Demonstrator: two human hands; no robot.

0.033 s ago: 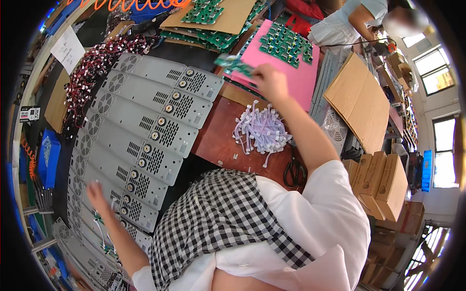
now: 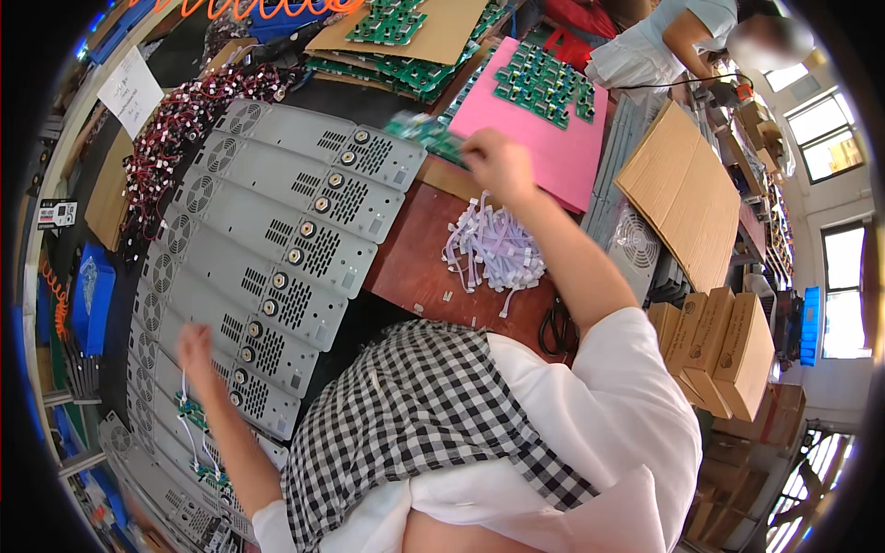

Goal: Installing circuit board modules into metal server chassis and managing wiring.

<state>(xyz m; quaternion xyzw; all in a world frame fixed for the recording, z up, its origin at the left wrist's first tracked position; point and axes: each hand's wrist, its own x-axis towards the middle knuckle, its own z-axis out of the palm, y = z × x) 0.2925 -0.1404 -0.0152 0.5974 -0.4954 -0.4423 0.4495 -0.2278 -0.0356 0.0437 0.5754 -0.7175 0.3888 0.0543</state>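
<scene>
My right hand (image 2: 502, 166) is closed on the near edge of a green circuit board (image 2: 419, 135), blurred by motion. The board is in the air, between the far end of the grey metal panels (image 2: 249, 194) and a pink sheet (image 2: 479, 143). Above the panels at the left, the fingers of my left hand (image 2: 195, 352) are pinched together at the top of a thin white cable (image 2: 183, 383). Below that hand, green boards with white cables (image 2: 189, 405) lie over the panels; part of them is hidden by my forearm.
White connector cables (image 2: 498, 249) are heaped on the reddish tabletop, beside black-handled scissors (image 2: 557, 330). More circuit boards (image 2: 544, 88) rest on the pink sheet. Red-and-black wires (image 2: 175, 138) are piled at far left. Cardboard (image 2: 682, 194) leans at right; another person (image 2: 659, 41) works beyond.
My right hand has moved left and slightly nearer with the circuit board, which now reaches over the panels' far end. My left hand has shifted slightly right and farther away.
</scene>
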